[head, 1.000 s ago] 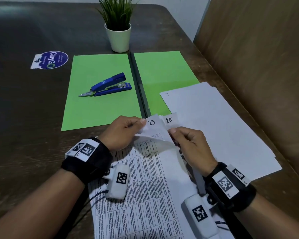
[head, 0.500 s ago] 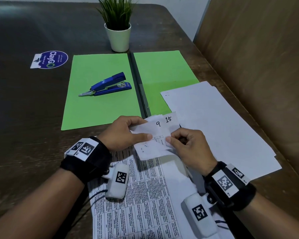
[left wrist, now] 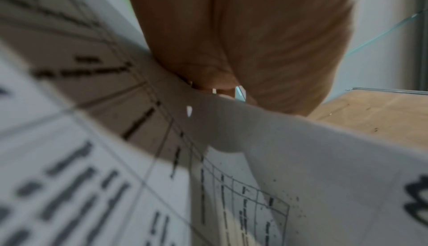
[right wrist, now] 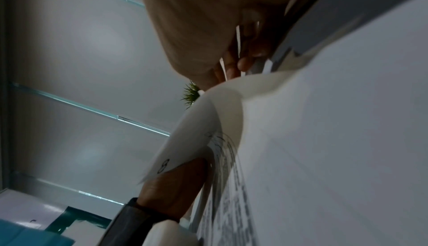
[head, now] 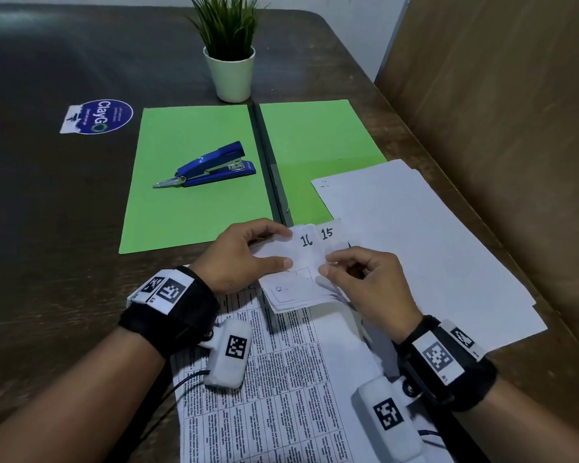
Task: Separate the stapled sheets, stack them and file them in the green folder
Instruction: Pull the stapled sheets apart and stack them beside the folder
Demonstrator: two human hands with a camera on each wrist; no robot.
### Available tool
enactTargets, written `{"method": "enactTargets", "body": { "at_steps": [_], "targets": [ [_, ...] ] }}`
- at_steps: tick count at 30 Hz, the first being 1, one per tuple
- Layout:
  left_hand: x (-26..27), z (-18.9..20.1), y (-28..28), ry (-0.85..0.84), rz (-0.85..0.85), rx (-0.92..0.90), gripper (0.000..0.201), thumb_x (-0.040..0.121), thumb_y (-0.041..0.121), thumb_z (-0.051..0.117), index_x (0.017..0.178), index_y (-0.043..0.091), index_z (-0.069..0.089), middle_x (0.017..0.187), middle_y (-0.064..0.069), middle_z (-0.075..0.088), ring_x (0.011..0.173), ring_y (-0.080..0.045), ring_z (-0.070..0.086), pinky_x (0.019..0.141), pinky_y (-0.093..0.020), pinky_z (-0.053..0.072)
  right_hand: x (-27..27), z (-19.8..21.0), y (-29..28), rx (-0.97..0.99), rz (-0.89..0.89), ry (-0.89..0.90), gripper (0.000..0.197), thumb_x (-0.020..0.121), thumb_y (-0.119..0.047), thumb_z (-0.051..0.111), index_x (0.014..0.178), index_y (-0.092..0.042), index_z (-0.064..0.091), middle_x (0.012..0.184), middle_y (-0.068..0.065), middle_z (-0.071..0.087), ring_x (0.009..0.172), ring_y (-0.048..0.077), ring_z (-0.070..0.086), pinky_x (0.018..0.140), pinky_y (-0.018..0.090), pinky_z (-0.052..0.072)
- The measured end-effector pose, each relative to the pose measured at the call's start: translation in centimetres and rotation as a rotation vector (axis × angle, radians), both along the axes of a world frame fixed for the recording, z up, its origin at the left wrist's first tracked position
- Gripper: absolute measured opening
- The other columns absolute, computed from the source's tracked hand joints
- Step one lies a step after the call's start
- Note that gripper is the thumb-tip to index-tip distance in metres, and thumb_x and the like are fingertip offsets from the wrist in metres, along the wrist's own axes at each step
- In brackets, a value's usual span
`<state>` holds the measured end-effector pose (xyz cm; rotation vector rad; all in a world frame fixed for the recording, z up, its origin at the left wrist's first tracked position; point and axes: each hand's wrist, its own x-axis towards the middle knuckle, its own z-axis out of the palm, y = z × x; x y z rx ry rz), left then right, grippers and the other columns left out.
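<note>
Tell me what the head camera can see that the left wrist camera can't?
Only the head view shows the open green folder, the blue stapler lying on it, the potted plant, the loose white sheets on the right, the handwritten 16 and 15, and the right hand.

Only the left wrist view shows, close up and blurry, the table lines printed under the lifted corners.

Both show the left hand pinching the folded-back corners of the stapled sheets.
</note>
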<state>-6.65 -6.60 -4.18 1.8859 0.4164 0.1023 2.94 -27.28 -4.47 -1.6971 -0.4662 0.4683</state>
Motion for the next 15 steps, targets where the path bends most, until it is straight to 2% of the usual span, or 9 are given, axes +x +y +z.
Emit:
{"method": "enactTargets", "body": {
  "at_steps": [4, 9, 12, 14, 15],
  "targets": [
    [-0.06, 0.23, 0.07, 0.004, -0.003, -0.014, 0.042, 0.074, 0.015, 0.087, 0.108, 0.034, 0.07, 0.116, 0.016, 0.07, 0.107, 0.002, 0.065, 0.101, -0.023, 0.05, 0.27, -0.58, -0.04, -0.054, 0.048, -0.077, 0.018, 0.071, -0.006, 0.087, 0.068, -0.008, 0.069, 0.064, 0.004, 0.062, 0.055, 0.007, 0.05, 0.053, 0.017, 0.043],
    [0.06, 0.26, -0.01, 0.009, 0.016, -0.033, 0.046, 0.073, 0.014, 0.088, 0.11, 0.033, 0.069, 0.113, 0.012, 0.072, 0.1, -0.003, 0.068, 0.093, -0.023, 0.055, 0.58, -1.04, -0.23, -0.093, 0.083, -0.142, 0.02, 0.08, -0.008, 0.08, 0.066, -0.014, 0.068, 0.062, -0.006, 0.064, 0.055, 0.009, 0.053, 0.056, 0.021, 0.045],
    [0.18, 0.18, -0.03, 0.025, 0.022, -0.055, 0.039, 0.074, 0.015, 0.086, 0.109, 0.024, 0.072, 0.105, 0.007, 0.075, 0.091, -0.009, 0.071, 0.083, -0.022, 0.057, 0.43, -0.77, -0.17, -0.084, 0.082, -0.146, 0.02, 0.087, -0.01, 0.075, 0.068, -0.012, 0.067, 0.056, -0.009, 0.059, 0.052, 0.006, 0.048, 0.055, 0.021, 0.041],
    [0.12, 0.24, -0.22, 0.026, 0.027, -0.077, 0.027, 0.075, 0.02, 0.085, 0.1, 0.016, 0.076, 0.097, 0.002, 0.077, 0.083, -0.012, 0.071, 0.079, -0.025, 0.058, 0.25, -0.29, -0.02, -0.04, 0.068, -0.122, 0.021, 0.089, -0.015, 0.072, 0.07, -0.011, 0.068, 0.053, -0.012, 0.054, 0.049, 0.004, 0.044, 0.052, 0.019, 0.039],
    [0.05, 0.47, -0.41, 0.014, 0.02, -0.094, 0.024, 0.075, 0.028, 0.083, 0.092, 0.012, 0.077, 0.093, 0.0, 0.077, 0.08, -0.013, 0.069, 0.076, -0.027, 0.057, 0.17, -0.07, 0.04, -0.014, 0.069, -0.099, 0.021, 0.09, -0.022, 0.072, 0.072, -0.011, 0.069, 0.054, -0.009, 0.055, 0.05, 0.005, 0.044, 0.051, 0.019, 0.038]
  ]
}}
